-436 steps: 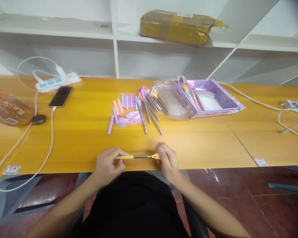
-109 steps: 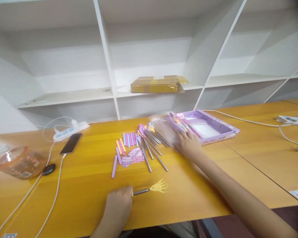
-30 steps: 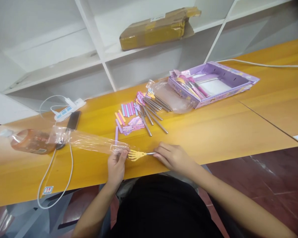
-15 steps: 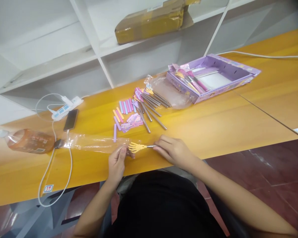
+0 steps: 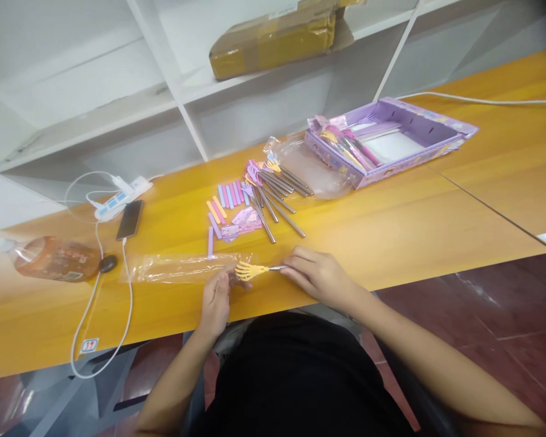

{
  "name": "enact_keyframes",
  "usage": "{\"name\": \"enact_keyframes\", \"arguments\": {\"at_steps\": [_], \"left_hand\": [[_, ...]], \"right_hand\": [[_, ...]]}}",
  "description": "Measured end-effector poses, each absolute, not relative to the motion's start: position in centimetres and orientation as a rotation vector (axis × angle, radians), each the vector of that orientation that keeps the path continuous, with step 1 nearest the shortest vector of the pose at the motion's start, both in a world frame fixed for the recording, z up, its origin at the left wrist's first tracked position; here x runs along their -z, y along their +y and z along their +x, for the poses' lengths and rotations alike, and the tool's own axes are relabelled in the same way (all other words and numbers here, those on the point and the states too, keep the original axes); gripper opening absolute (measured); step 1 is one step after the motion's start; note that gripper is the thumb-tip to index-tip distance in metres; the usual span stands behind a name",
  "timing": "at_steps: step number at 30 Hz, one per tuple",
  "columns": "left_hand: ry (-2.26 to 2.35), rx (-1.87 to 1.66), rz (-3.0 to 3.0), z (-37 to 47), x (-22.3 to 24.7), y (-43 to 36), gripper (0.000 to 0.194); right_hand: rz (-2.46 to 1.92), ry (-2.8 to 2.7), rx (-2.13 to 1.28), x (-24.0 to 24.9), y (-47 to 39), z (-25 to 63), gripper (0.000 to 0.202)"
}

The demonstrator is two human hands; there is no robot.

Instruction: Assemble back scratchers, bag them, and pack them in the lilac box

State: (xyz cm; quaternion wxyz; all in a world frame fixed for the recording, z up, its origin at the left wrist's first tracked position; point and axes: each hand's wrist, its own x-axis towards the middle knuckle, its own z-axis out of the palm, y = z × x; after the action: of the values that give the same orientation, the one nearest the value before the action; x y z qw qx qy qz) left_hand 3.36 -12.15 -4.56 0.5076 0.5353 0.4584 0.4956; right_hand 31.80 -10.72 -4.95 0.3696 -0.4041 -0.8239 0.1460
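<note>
My right hand (image 5: 317, 273) is closed on the metal rod of a back scratcher (image 5: 251, 271), whose yellow hand-shaped head points left. At the open end of a long clear plastic bag (image 5: 177, 268), my left hand (image 5: 216, 300) pinches the film right beside that yellow head. Whether the fingertips of the head are inside the bag mouth I cannot tell. Beyond my hands lies a pile of more back scratchers (image 5: 277, 194) with pink, yellow, purple and blue heads. Several coloured sleeves (image 5: 231, 195) and small printed cards (image 5: 241, 224) lie beside the pile.
A purple tray box (image 5: 437, 155) with packed scratchers stands at the back right, a clear bag (image 5: 316, 170) beside it. On the left are an orange drink bottle (image 5: 57, 260), a phone (image 5: 130, 220), a power strip (image 5: 122, 197) and a looping white cable (image 5: 130, 309). A carton (image 5: 275, 48) sits on the shelf.
The clear bag has shifted right, its far end leaving the small black object by the bottle. My left hand has moved slightly right; my right hand and the scratcher are almost unmoved.
</note>
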Motion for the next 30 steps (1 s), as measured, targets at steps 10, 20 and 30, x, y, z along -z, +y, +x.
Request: {"name": "enact_keyframes", "arguments": {"at_steps": [10, 20, 30], "left_hand": [[1.127, -1.148, 1.374, 3.3, 4.5, -12.1, 0.067], [1.099, -1.052, 1.543, 3.5, 3.2, -12.3, 0.059], [0.983, -0.978, 1.631, 3.2, 3.1, -12.2, 0.067]], "right_hand": [[-1.055, -2.08, -0.478, 4.5, -10.8, 31.9, 0.034], [-1.015, -2.062, -0.498, 4.4, -10.7, 32.0, 0.034], [-0.975, -2.005, -0.553, 4.2, -10.7, 32.2, 0.034]]}}
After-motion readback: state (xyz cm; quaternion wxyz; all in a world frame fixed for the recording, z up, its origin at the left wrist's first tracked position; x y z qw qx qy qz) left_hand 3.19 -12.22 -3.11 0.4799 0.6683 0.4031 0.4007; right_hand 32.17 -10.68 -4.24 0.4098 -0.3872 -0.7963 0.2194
